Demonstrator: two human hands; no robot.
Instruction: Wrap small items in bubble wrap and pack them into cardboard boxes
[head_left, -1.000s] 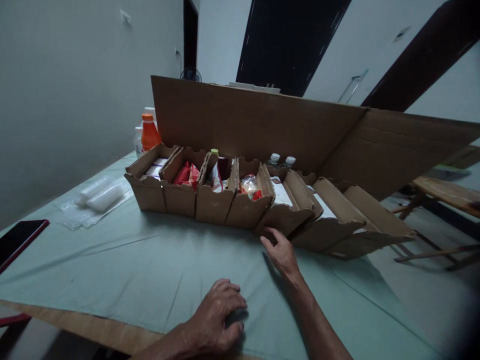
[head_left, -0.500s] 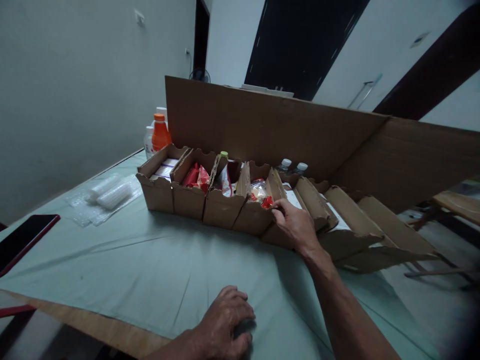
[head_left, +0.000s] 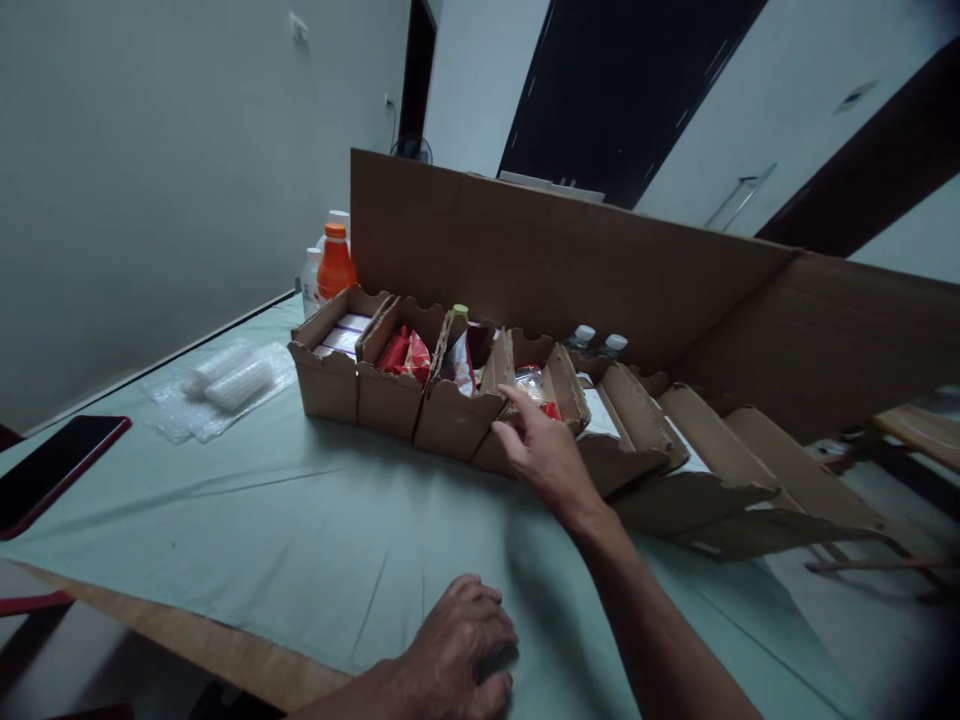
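My right hand [head_left: 541, 446] is at the front rim of a cardboard bin [head_left: 491, 455], by its corner with the neighbouring bin on the left. Its thumb and forefinger are apart, and no object shows between them; whether they touch the rim I cannot tell. Behind the fingers lie a clear-and-red snack packet [head_left: 529, 380] and a bit of red wrapping. My left hand [head_left: 466, 645] rests on the green cloth [head_left: 337, 560], empty, fingers loosely bent and thumb apart. To the left, one bin [head_left: 386, 398] holds red packets [head_left: 405, 352], another [head_left: 454, 420] a white-and-red packet [head_left: 461, 365].
White boxes [head_left: 345, 335] fill the leftmost bin. More bins [head_left: 682, 500] run rightward along the table. Behind stands a tall cardboard panel [head_left: 562, 250]. Bottles, one orange [head_left: 335, 265], stand back left. Bubble wrap [head_left: 236, 385] and a phone [head_left: 56, 470] lie at left.
My right hand has moved left, from the right front corner of the bin with the clear-and-red packet to its left corner. The view has shifted slightly; my left hand stays put.
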